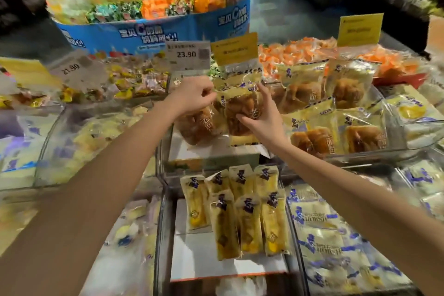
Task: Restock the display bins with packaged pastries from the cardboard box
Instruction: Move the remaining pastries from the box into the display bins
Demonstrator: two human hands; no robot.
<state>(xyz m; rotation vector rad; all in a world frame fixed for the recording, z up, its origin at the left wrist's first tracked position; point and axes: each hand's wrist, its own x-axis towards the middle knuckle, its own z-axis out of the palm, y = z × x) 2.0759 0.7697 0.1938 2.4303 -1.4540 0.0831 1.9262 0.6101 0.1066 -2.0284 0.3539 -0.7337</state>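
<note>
Clear plastic wraps the brown, twisted pastry packet (241, 108) that the right hand (263, 122) holds upright over the middle display bin (165, 151). The thumb runs up the packet's right edge and the fingers curl round its lower front. The left hand (194, 96) is just beside it, knuckles up and fingers curled in at the packet's top left corner. From here I cannot tell whether those fingers pinch this packet, the one below, or nothing at all. A second packet (199, 126) of the same pastry leans under the left hand, touching the first, with its lower end on the white liner (211, 149) at the bottom of the bin.

To the right, a neighbouring clear bin (394, 132) holds more of the same brown pastries (336, 113), some standing at the back and some lying flat in front. Nearer to me, the front bin (165, 223) has two rows of long yellow packets (240, 211) standing on end, leaning against each other. White packets with blue print (324, 235) fill the bin to their right.

Behind the hands stand a white price tag (188, 55) reading 23.90 and a yellow sign (235, 48), with another yellow sign (359, 29) farther right over orange sweets (288, 55). A round blue stand (153, 33) heaped with bright wrapped sweets is farther back.
</note>
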